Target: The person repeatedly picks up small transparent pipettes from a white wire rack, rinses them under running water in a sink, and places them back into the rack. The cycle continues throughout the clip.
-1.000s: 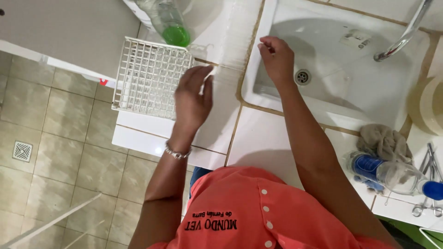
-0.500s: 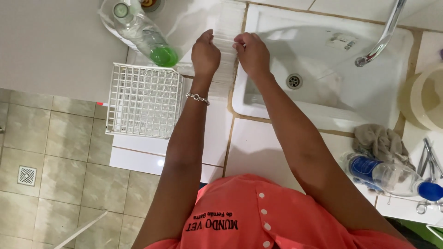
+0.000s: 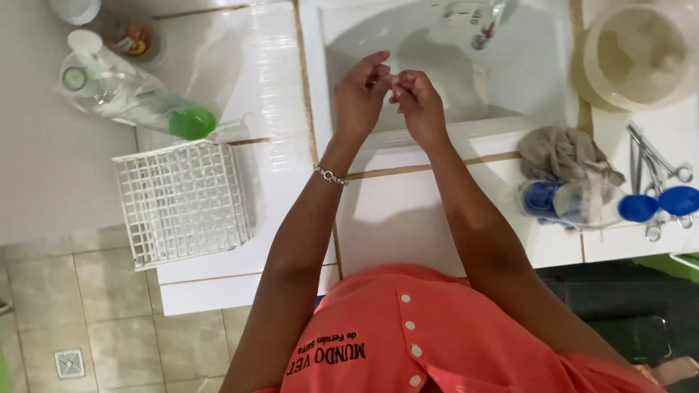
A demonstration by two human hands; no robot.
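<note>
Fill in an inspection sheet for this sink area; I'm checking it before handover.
Surface: white tiled counter around a white sink.
Job's things: something small and pale pinched between both hands; too small to tell.
Clutter: wire rack, clear bottle with green liquid, grey cloth, blue-capped bottle, metal instruments, beige bowl.
Hands: left hand and right hand meet over the sink; bracelet on left wrist.
Cables: nothing seen.
Surroundings: tap, beige floor tiles, floor drain.
</note>
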